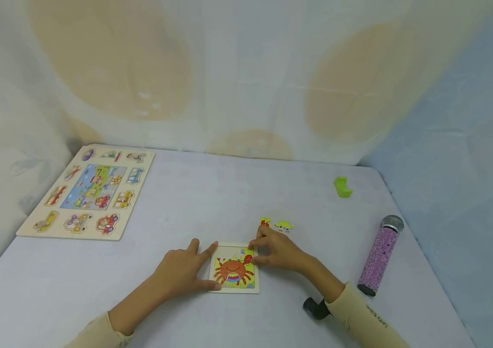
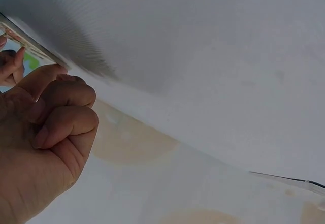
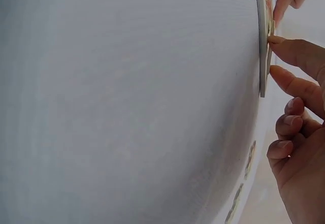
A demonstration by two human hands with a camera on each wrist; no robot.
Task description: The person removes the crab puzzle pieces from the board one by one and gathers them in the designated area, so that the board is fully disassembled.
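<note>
A small square crab puzzle point(image 1: 233, 270) in a pale wooden frame lies on the table. My left hand point(image 1: 181, 271) holds its left side, index finger at the upper left corner and thumb at the lower left. In the left wrist view the other fingers of that hand are curled. My right hand point(image 1: 282, 249) pinches a puzzle piece point(image 1: 248, 259) with a red claw between thumb and index finger, at the frame's upper right. In the right wrist view the piece sits slightly tilted against the board. Beyond the right hand lie two loose pieces, a red-and-yellow one point(image 1: 265, 221) and a yellow-green one point(image 1: 284, 225).
A large vehicle puzzle board point(image 1: 126, 220) lies at the back left. On the right are a glittery purple microphone point(image 1: 377, 261) and a green block point(image 1: 342, 187). A black object point(image 1: 316, 308) is partly hidden by the right sleeve. Fabric walls stand behind the table.
</note>
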